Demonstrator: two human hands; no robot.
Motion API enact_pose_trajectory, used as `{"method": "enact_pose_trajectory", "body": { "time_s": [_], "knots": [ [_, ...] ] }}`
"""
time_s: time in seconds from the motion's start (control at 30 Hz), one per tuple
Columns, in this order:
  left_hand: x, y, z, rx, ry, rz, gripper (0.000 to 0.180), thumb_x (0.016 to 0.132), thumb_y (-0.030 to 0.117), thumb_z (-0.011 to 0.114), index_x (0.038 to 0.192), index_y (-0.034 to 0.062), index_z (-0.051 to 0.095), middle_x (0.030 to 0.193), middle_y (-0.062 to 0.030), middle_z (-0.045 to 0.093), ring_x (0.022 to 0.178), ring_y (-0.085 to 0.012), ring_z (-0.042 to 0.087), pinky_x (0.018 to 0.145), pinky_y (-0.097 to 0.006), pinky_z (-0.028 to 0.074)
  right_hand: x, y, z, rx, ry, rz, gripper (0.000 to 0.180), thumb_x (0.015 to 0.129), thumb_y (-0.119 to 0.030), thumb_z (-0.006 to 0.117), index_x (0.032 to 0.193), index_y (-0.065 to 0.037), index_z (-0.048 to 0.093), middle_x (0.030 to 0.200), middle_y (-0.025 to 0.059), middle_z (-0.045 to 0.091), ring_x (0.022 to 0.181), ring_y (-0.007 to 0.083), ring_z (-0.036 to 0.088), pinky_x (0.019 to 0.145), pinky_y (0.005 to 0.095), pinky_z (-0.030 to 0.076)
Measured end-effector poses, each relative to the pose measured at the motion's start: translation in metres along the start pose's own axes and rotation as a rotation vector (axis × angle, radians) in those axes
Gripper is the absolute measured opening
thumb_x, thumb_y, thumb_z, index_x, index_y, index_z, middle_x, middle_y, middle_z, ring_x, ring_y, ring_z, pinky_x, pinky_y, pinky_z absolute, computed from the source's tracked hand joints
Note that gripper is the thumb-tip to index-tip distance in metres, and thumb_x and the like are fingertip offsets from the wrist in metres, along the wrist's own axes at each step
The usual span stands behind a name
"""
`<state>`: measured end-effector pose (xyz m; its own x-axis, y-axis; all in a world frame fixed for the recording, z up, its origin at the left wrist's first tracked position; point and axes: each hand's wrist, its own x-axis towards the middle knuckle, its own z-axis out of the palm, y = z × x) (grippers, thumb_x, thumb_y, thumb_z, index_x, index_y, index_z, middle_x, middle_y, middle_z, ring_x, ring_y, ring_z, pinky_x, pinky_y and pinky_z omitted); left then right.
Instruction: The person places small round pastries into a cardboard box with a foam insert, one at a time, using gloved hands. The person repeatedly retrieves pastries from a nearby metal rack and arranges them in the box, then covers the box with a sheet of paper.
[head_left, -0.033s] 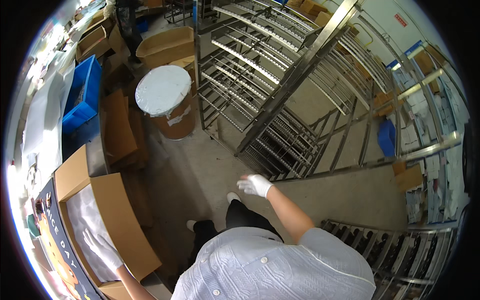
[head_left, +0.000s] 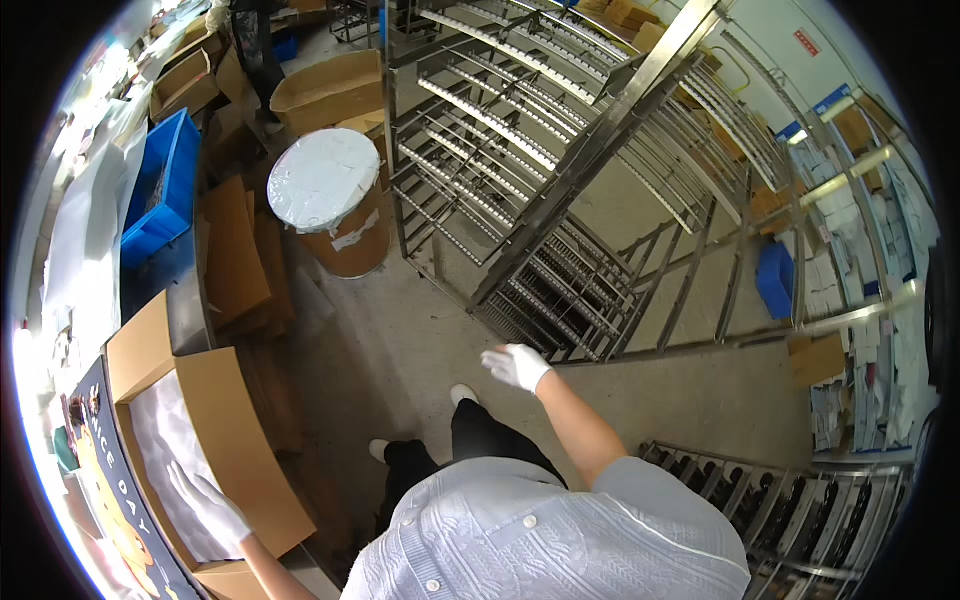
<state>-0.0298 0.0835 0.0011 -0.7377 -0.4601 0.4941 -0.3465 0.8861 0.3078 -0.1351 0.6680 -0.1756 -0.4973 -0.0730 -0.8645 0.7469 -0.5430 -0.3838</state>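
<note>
While a pale blue knitted shirt point(head_left: 560, 530) fills the foreground, look left: the gloved left hand point(head_left: 212, 503) is open, fingers long and straight, at the open cardboard carton point(head_left: 240, 440), right over the whitish sheet point(head_left: 170, 415) in it; whether it presses down, I can't tell! That carton sits by the right edge of the workbench point(head_left: 188, 312), one flap jutting past, with a dark cartoon-print mat point(head_left: 112, 490) along its left side. Across to the gloved right hand point(head_left: 518, 368), and it's empty, fingers stretched out, up above the grey floor point(head_left: 410, 330)! Farther on, a blue plastic crate point(head_left: 165, 190) hugs that same workbench edge, facing a brown drum point(head_left: 350, 256) topped by a white cover point(head_left: 325, 175). Beyond the right hand rises a tall metal rack point(head_left: 600, 152), and behind the drum, an open cardboard box point(head_left: 330, 92).
</note>
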Motion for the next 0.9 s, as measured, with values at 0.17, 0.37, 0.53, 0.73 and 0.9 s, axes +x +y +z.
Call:
{"method": "enact_pose_trajectory", "body": {
  "time_s": [0.17, 0.37, 0.53, 0.73, 0.9],
  "knots": [
    [-0.115, 0.138, 0.049, -0.312, -0.285, -0.134, 0.034, 0.099, 0.01, 0.05, 0.129, -0.0034, 0.057, 0.134, -0.0182, 0.057, 0.125, -0.0307, 0.054, 0.108, -0.038, 0.039, 0.075, -0.061, -0.088, 1.033, 0.043, -0.17, 0.052, 0.086, -0.001, 0.036, 0.137, 0.006, 0.04, 0.149, 0.0114, 0.044, 0.14, 0.0305, 0.04, 0.113, 0.0482, 0.035],
    [-0.238, 0.197, 0.065, -0.451, -1.035, -0.114, 0.033, 0.094, 0.012, 0.059, 0.125, 0.0034, 0.062, 0.13, -0.0177, 0.059, 0.125, -0.0327, 0.054, 0.109, -0.038, 0.04, 0.128, -0.078, -0.144, -0.497, 0.503, -0.587, 0.055, 0.09, -0.012, 0.052, 0.143, 0.001, 0.042, 0.15, 0.0199, 0.042, 0.14, 0.0306, 0.04, 0.113, 0.0377, 0.036],
    [-0.26, 0.179, 0.047, -0.257, -1.008, -0.446, 0.032, 0.095, 0.017, 0.058, 0.123, 0.0022, 0.063, 0.126, -0.0176, 0.063, 0.12, -0.0327, 0.057, 0.104, -0.038, 0.044, 0.108, -0.136, -0.118, -1.331, 1.072, -0.418, 0.06, 0.078, -0.03, 0.078, 0.125, -0.001, 0.055, 0.109, 0.0237, 0.067, 0.095, 0.0394, 0.068, 0.082, 0.0506, 0.056],
    [-0.264, 0.155, 0.017, -0.132, -1.009, -0.35, 0.036, 0.095, 0.026, 0.055, 0.122, 0.0038, 0.064, 0.125, -0.0169, 0.063, 0.119, -0.0326, 0.057, 0.104, -0.04, 0.044, 0.125, -0.123, -0.122, -1.281, 0.761, -0.23, 0.072, 0.089, -0.053, 0.061, 0.137, -0.001, 0.049, 0.14, 0.0195, 0.053, 0.128, 0.035, 0.052, 0.104, 0.0454, 0.043],
    [-0.225, 0.173, 0.01, -0.111, -0.775, -0.303, 0.035, 0.09, 0.021, 0.062, 0.121, 0.004, 0.064, 0.122, -0.0173, 0.063, 0.118, -0.0334, 0.058, 0.102, -0.042, 0.046, 0.15, -0.022, -0.143, -1.098, 0.626, -0.614, 0.028, 0.08, -0.013, 0.06, 0.098, 0.009, 0.057, 0.097, 0.0267, 0.064, 0.09, 0.0441, 0.059, 0.085, 0.0461, 0.047]
  ]
}}
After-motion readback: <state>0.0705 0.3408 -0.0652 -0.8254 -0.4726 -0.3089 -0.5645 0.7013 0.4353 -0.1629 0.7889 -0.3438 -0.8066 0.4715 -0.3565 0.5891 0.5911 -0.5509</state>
